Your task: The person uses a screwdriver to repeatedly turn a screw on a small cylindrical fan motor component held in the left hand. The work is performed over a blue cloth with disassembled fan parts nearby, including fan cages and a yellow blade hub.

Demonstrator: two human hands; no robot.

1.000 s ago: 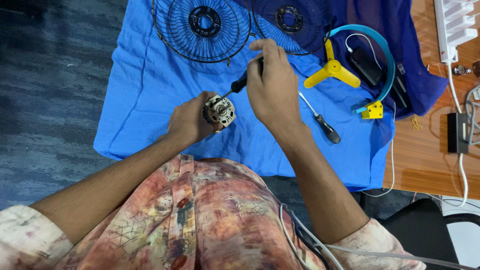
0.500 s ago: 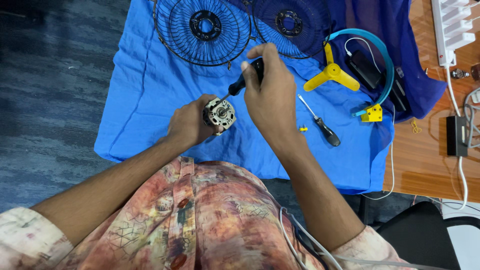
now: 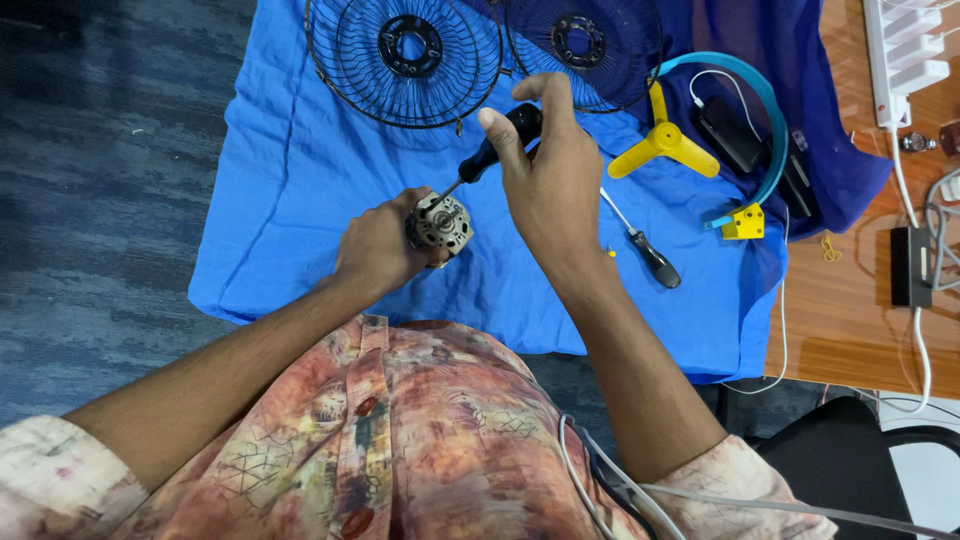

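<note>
Left hand (image 3: 375, 245) grips small motor (image 3: 440, 220); right hand (image 3: 550, 175) holds screwdriver (image 3: 495, 150), tip on motor. Blue cloth (image 3: 300, 200) bare leftward to its edge; fan grilles (image 3: 405, 50) crowd far edge.

A cloth (image 3: 300, 200) is lying on the floor, with two fan grilles (image 3: 405, 60) sitting side by side along its far edge. Right of the grilles, a fan blade (image 3: 665, 148) is resting on the cloth, and a spare screwdriver (image 3: 645, 250) is lying nearer the person. A power strip (image 3: 905, 50) is lying off the cloth at the far right.
</note>
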